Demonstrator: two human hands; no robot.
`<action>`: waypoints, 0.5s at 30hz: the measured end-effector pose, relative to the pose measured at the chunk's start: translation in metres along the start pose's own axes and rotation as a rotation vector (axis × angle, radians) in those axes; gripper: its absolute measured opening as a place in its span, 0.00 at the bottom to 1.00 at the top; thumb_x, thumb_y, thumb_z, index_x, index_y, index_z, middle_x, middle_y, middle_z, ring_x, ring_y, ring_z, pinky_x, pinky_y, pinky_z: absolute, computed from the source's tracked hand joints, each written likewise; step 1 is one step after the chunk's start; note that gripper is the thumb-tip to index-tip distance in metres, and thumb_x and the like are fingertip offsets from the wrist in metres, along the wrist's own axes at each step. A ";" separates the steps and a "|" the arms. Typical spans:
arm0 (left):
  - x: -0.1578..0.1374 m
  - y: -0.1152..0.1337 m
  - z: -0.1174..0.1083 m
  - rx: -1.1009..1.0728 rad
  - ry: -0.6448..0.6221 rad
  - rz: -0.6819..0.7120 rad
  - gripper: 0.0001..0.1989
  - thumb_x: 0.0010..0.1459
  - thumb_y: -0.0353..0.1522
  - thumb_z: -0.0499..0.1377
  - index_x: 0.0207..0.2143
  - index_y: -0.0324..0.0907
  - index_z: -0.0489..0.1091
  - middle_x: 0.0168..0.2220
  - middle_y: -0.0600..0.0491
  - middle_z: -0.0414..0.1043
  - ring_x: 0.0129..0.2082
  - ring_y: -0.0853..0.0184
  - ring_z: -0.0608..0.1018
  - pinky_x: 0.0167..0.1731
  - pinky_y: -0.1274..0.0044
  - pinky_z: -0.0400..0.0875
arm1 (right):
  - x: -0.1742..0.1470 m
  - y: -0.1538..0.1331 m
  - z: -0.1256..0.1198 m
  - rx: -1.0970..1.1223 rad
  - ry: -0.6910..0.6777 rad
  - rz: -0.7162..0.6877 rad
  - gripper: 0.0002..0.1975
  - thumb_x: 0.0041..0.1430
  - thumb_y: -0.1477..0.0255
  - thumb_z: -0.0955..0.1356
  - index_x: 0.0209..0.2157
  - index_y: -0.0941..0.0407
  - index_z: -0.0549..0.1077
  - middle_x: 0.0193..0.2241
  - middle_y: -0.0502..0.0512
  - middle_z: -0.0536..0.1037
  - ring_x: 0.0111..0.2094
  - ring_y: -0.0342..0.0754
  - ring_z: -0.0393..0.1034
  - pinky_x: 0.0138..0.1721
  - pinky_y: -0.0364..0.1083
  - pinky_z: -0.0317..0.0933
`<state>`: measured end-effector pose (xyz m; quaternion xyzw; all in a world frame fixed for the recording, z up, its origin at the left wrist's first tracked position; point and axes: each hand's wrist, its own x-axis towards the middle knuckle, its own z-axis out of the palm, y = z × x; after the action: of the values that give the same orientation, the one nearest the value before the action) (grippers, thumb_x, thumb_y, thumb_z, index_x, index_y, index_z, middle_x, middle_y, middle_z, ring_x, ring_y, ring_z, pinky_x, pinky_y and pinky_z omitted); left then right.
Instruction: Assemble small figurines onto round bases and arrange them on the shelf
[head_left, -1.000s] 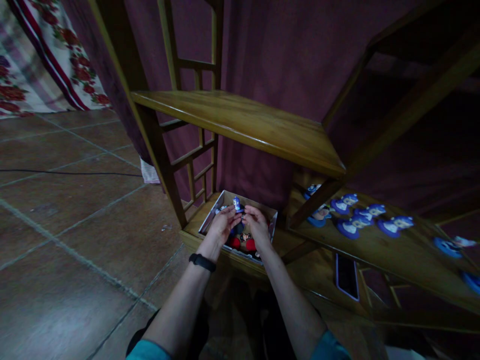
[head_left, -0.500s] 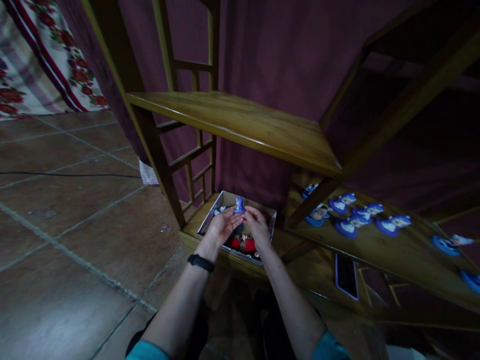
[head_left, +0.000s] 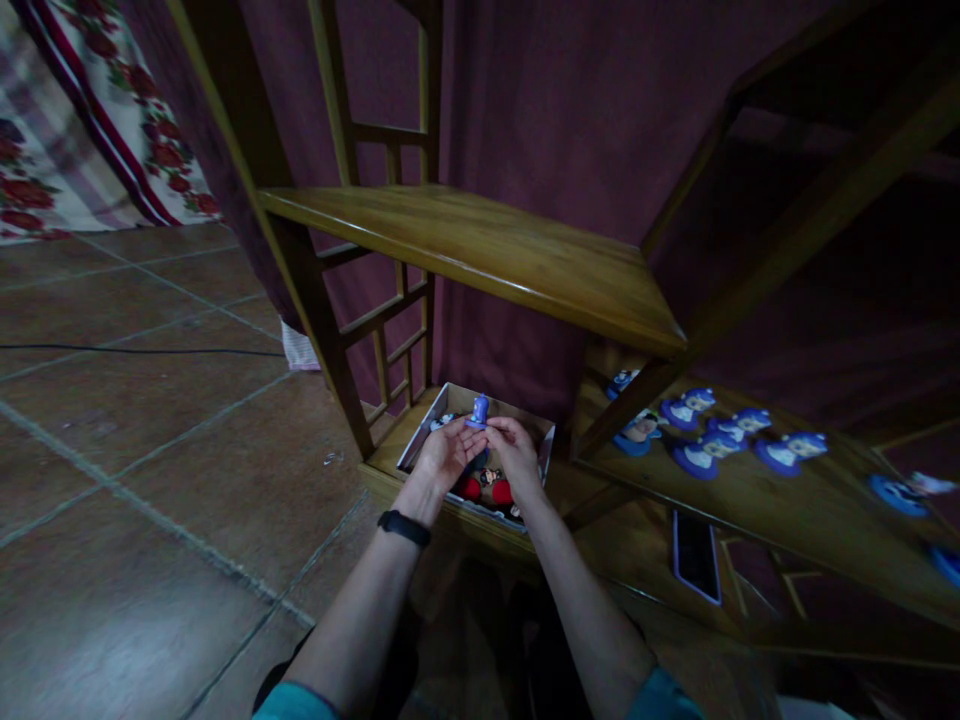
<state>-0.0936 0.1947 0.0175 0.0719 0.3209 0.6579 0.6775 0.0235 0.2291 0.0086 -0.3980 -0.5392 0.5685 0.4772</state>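
Note:
A small purple-blue figurine (head_left: 480, 409) on a round base stands upright above an open box (head_left: 409, 452). My left hand (head_left: 448, 455), palm turned up, supports the figurine's base at its fingertips. From the other side my right hand (head_left: 514, 452) pinches the edge of that base with thumb and fingers. Under my hands, the box holds more figures, among them a dark-haired one (head_left: 490, 477) with red parts around it and a black-and-white piece (head_left: 444, 421). My hands cover part of the box's contents.
The box sits on a low wooden shelf beneath a higher wooden shelf (head_left: 480, 240). Several similar purple-blue figurines (head_left: 791, 450) stand on the shelf at right, past a slanting post. A phone (head_left: 696, 555) lies lower down. Tiled floor (head_left: 150, 480) spreads to the left.
The view has shifted very slightly. Both hands keep the figurine over the box, almost unmoved, with it turned a little at most.

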 end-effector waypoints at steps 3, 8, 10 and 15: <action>-0.001 0.000 0.001 -0.015 -0.003 -0.011 0.06 0.56 0.28 0.53 0.34 0.35 0.69 0.30 0.45 0.75 0.30 0.68 0.78 0.34 0.75 0.73 | 0.000 -0.002 0.000 -0.011 -0.009 -0.018 0.11 0.47 0.66 0.67 0.34 0.54 0.72 0.33 0.50 0.76 0.35 0.46 0.70 0.40 0.45 0.64; -0.003 0.001 0.001 0.000 -0.008 0.026 0.08 0.55 0.28 0.55 0.37 0.36 0.69 0.31 0.47 0.75 0.30 0.67 0.78 0.33 0.75 0.73 | -0.001 -0.002 0.002 0.018 0.001 -0.011 0.11 0.47 0.67 0.67 0.35 0.54 0.72 0.35 0.51 0.76 0.37 0.46 0.70 0.42 0.46 0.64; -0.003 0.000 0.001 0.021 -0.002 0.064 0.08 0.54 0.27 0.56 0.38 0.37 0.69 0.31 0.47 0.75 0.31 0.67 0.78 0.33 0.76 0.73 | -0.001 -0.002 0.004 0.030 0.007 -0.018 0.11 0.48 0.67 0.66 0.35 0.54 0.72 0.36 0.51 0.76 0.38 0.46 0.70 0.43 0.47 0.64; -0.003 -0.002 0.001 0.082 0.005 0.170 0.11 0.51 0.25 0.59 0.39 0.37 0.68 0.33 0.48 0.74 0.31 0.69 0.77 0.35 0.76 0.72 | -0.004 -0.004 0.007 0.010 0.026 -0.003 0.13 0.50 0.66 0.65 0.37 0.54 0.73 0.39 0.52 0.76 0.41 0.48 0.69 0.43 0.48 0.65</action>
<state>-0.0907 0.1922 0.0185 0.1251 0.3419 0.6994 0.6151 0.0184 0.2233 0.0132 -0.4022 -0.5306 0.5654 0.4869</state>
